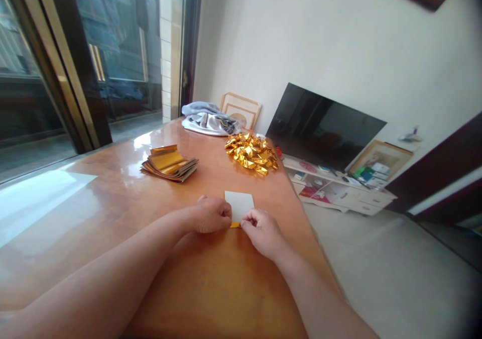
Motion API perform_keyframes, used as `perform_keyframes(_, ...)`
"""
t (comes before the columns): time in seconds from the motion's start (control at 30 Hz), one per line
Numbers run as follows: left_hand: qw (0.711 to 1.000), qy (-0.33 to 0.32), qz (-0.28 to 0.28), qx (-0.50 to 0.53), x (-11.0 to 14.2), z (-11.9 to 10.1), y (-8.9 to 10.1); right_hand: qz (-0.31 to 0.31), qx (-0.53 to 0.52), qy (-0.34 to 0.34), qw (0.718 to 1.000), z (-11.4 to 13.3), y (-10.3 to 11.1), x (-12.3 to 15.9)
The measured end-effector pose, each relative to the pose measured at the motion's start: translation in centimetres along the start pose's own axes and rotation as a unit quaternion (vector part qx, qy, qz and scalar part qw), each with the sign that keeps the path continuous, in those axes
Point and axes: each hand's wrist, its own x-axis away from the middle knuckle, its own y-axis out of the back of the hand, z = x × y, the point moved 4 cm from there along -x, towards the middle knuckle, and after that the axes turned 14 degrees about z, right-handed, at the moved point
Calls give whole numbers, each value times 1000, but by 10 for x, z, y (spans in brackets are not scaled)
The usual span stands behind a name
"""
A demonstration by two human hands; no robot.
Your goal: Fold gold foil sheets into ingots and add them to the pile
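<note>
A small paper sheet (239,203), white side up with a gold edge folded at its near side, lies on the wooden table (113,203). My left hand (211,214) is closed and pinches the sheet's near left edge. My right hand (261,228) is closed too and pinches the near right edge. Both hands rest on the tabletop. The gold strip shows between my fingertips.
A stack of gold foil sheets (169,163) lies to the left. A heap of folded gold pieces (251,152) sits farther back, with a bundle of cloth (209,119) behind it. Right of the table stand a dark TV screen (324,128) and a low white cabinet (339,191).
</note>
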Motion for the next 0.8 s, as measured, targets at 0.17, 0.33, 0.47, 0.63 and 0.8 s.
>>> perform_keyframes(0.17,999,35,-21,-22,-3,-4,-1,13,13,-33,999,-2,-5,-6)
perform_keyframes(0.33,999,49,-18,-10,-4,-2,-3,31,-8,-56,998,-7,-4,-4)
perform_keyframes(0.47,998,59,-14,-8,-3,-2,-3,46,-41,-95,994,-17,-1,-5)
perform_keyframes(0.63,997,73,-32,-24,-5,-4,-2,47,-72,-116,989,-25,7,-4)
perform_keyframes(0.8,996,79,-25,-17,-5,-3,-2,64,-90,-121,986,-36,17,-3)
